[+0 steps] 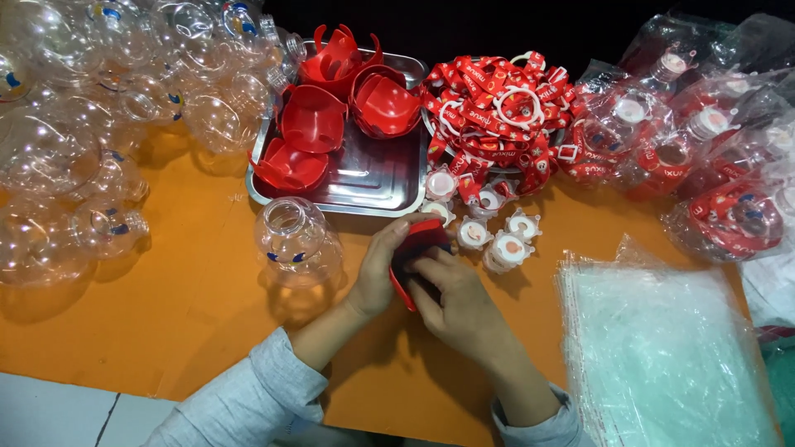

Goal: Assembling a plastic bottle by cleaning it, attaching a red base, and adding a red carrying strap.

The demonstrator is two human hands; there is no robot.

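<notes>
Here both hands meet over the orange tabletop [190, 298], working on one red shell [414, 248]. The left hand [379, 269] curls around the shell's left and upper edge, thumb and fingers closed on it. The right hand [455, 302] lies over the shell's lower right side, fingers bent and pressed against it, so both hands grip the same piece; only its top rim and a strip along its lower left edge show between them.

Just left of the hands stands a clear round bottle [296, 240], upright with its mouth open, close to the left hand but not touching it. Behind it sits a steel tray [373, 178] holding more red shells [313, 120], some nested. A pile of clear bottles [91, 108] fills the far left. Right of the tray lies a heap of red straps [497, 112], and before it, near the hands, a cluster of small white caps [495, 240]. Bagged finished bottles [704, 149] crowd the far right, and a stack of clear bags [662, 356] lies at the near right.
</notes>
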